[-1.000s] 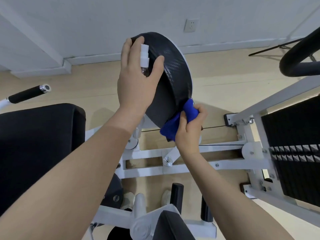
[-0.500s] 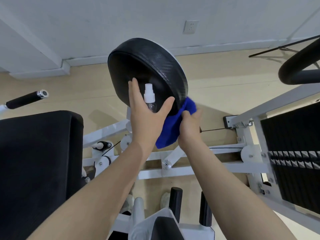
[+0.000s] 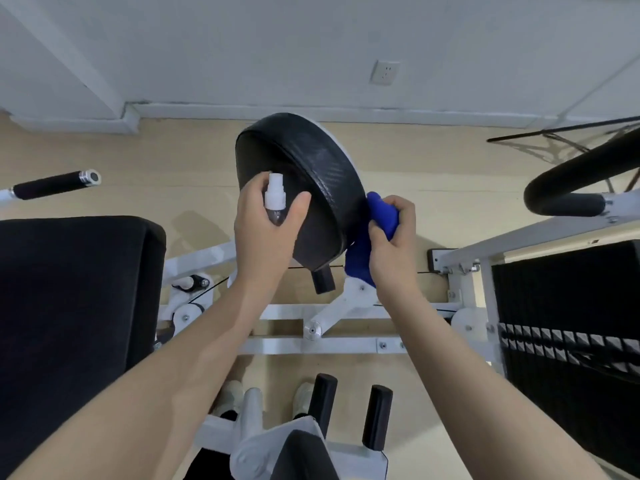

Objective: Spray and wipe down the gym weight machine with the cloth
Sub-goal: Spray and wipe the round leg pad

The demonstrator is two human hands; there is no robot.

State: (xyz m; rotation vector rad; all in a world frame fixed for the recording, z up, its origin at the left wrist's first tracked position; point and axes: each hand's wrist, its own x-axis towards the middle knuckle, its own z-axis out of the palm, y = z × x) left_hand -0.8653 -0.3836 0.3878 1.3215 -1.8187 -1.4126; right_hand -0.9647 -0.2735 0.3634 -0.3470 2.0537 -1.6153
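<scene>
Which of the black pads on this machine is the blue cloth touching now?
The round black pad in the middle, tilted on its post. The blue cloth in the right hand presses against its right rim; the large flat pad on the left is untouched.

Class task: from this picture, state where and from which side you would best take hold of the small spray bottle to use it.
Probably grip the spray bottle round its clear body, below the white nozzle head, coming from the near side as the left hand does. The body is narrow enough for fingers and thumb to wrap, and that leaves the top free to press toward the round black pad.
</scene>
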